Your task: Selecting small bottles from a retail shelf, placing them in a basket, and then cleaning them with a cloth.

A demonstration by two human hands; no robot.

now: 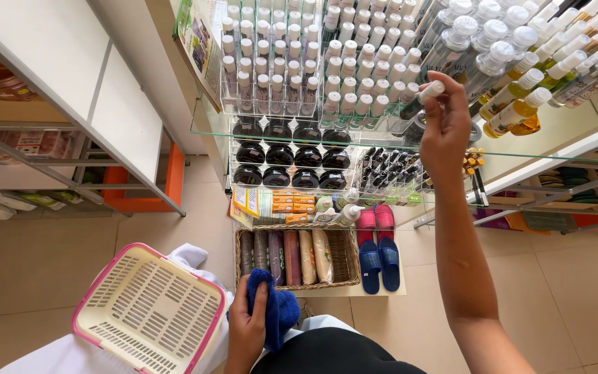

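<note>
My right hand (446, 125) is raised to the top glass shelf (209, 129) and pinches a small white-capped bottle (425, 95) by its top, beside clear racks of similar small bottles (354, 76). Low down near my body, my left hand (247, 327) grips a blue cloth (277, 308). A cream basket with a pink rim (150, 312) hangs at my left side, and nothing shows inside it.
Rows of black-lidded jars (292, 156) and small dark bottles (389, 172) fill the lower glass shelf. A wicker basket of rolled items (295, 257) and slippers (378, 249) sit on the tiled floor. Yellow spray bottles (541, 90) stand at the right. White shelving (70, 90) rises on the left.
</note>
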